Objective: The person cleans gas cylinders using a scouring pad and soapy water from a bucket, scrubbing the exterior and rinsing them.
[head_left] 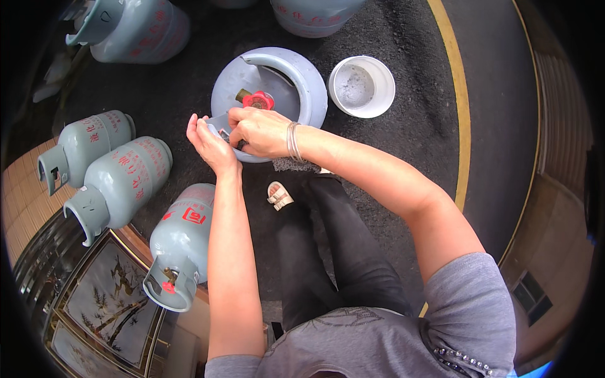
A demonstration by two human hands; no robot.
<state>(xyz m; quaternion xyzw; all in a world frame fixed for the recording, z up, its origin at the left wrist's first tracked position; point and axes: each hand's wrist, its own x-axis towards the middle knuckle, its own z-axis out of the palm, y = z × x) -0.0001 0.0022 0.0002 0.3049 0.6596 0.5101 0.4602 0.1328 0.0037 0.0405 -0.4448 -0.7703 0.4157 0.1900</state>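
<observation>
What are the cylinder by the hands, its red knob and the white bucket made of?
Cylinder: probably painted steel, by its satiny grey coat. Red knob: bright colour suits plastic or painted metal. White bucket: likely plastic, smooth and matte.

I look through a head-worn fisheye — the left of two — aimed steeply down past the grey shirt (353, 343) to the dark pavement (416, 69). The shirt lies closest to my lens, left fingers (195, 128) and right fingers (238, 120) farther off, the pavement farthest.
</observation>
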